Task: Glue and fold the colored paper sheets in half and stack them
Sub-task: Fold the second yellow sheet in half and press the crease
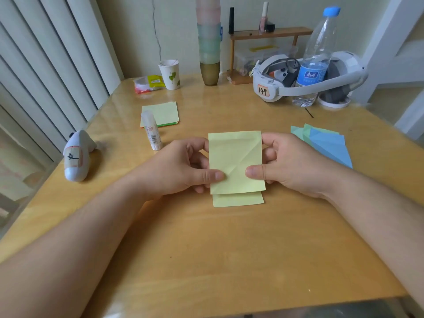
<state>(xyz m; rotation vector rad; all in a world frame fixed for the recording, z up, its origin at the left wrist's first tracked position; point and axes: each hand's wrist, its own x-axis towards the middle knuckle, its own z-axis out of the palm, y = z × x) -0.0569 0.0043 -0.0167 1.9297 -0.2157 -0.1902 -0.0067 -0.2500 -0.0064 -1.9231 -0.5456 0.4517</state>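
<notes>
— Where are my fingers?
— Left hand [183, 167] and right hand [286, 166] both pinch the yellow sheet [236, 161], its top flap short of the lower edge.
— Risk?
— If I press now, glue sets it crooked; glue stick [151, 130] stands beyond left.

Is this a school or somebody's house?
Probably a room at home, at a wooden table used for crafts. A glue stick and colored paper lie on it, and nail polish stands on a small shelf.
</notes>
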